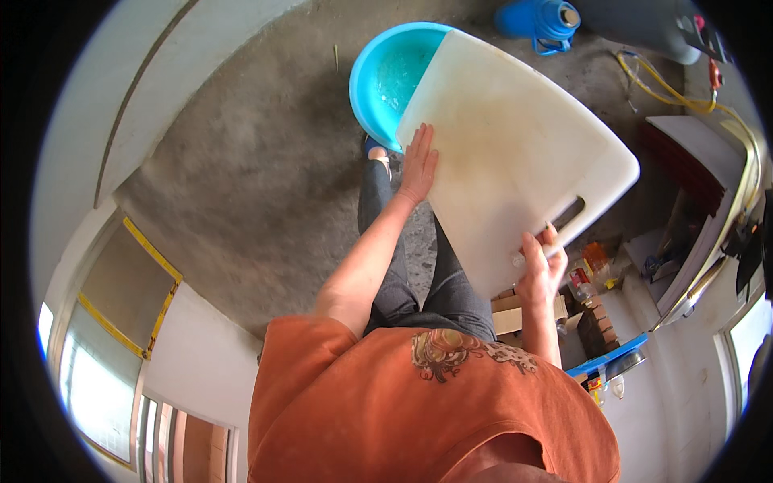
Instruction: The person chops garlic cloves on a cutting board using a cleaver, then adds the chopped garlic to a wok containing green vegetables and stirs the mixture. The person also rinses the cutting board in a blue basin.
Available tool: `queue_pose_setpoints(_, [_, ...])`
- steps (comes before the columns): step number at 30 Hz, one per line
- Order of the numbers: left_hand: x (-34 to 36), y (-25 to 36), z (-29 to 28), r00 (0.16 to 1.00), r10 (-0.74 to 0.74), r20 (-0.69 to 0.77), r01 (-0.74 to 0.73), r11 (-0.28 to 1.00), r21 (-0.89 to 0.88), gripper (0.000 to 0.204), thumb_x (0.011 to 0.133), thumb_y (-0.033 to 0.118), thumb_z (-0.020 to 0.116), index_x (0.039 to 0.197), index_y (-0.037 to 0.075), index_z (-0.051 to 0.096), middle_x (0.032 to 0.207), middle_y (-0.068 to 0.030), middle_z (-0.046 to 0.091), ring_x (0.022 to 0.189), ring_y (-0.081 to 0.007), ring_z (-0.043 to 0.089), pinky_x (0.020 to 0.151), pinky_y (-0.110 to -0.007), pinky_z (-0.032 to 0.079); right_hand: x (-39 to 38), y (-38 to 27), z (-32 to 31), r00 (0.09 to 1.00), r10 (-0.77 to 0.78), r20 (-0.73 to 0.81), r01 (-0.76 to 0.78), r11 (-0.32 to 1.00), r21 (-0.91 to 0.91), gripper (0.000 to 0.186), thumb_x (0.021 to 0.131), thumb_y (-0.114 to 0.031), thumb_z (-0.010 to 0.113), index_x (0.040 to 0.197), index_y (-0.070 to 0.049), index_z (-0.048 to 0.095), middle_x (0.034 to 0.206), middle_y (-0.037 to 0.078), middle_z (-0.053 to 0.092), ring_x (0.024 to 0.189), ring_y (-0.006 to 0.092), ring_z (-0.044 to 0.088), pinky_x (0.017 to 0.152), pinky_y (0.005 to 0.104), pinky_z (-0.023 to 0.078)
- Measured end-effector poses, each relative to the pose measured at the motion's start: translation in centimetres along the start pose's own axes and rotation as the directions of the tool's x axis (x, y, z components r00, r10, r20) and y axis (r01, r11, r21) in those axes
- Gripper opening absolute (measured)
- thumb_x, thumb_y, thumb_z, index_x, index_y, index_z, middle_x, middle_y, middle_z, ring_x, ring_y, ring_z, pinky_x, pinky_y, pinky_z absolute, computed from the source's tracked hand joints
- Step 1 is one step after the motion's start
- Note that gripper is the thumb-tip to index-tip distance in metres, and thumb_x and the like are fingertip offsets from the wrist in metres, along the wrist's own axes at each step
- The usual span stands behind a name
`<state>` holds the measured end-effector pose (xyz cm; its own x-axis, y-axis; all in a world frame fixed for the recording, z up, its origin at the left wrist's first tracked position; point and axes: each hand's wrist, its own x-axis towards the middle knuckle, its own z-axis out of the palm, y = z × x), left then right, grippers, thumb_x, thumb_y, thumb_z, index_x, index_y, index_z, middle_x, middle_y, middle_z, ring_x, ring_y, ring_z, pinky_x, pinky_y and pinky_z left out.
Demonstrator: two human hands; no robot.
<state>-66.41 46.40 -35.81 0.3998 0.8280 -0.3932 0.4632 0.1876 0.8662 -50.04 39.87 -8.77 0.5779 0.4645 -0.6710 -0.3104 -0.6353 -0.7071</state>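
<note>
A large white cutting board (pixel 499 145) with a brownish stain hangs tilted in front of my legs. My right hand (pixel 541 270) is closed on its near right corner, by the handle slot. Stretched fingers of my left hand (pixel 419 165) lie flat against the board's left edge; whether the thumb goes behind it is hidden. Beyond my left hand, a turquoise basin (pixel 372 92) stands on the floor with what looks like water in it. The board covers the basin's right part from view.
On the grey concrete floor (pixel 241 185) at the far right are a blue thermos flask (pixel 539 20) and a grey cylinder (pixel 636 28) with a yellow hose (pixel 668 92). Bricks (pixel 596 326), a cardboard box (pixel 509 315) and bottles lie to my right.
</note>
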Motion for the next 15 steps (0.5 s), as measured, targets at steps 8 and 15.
queue_pose_setpoints(8, [6.3,-13.9,-1.1,0.952,-0.16,-0.261,0.148,0.987,-0.063,0.057,0.098,0.032,0.041,0.14,-0.006,0.035,0.146,-0.0276,0.033,0.138,-0.0386,0.027,0.115,-0.042,0.02,-12.7,-7.3,-5.2,0.965,-0.191,-0.181,0.219,0.964,0.15,0.02,0.088,-0.004,0.056,0.108,0.0,0.06,0.085,0.002,0.063,0.07,0.0072,0.057,0.062,0.0209,0.044])
queue_pose_setpoints(15, [8.1,12.1,-14.6,0.928,-0.021,0.372,0.224,0.829,-0.512,0.047,0.097,0.016,0.048,0.141,0.002,0.038,0.141,-0.0142,0.045,0.128,-0.0222,0.046,0.104,-0.035,0.04,-18.2,-6.0,-8.0,0.884,-0.074,-0.461,0.231,0.927,0.296,0.01,0.085,-0.012,0.059,0.088,-0.003,0.06,0.072,-0.002,0.056,0.061,0.0063,0.049,0.056,0.0215,0.039])
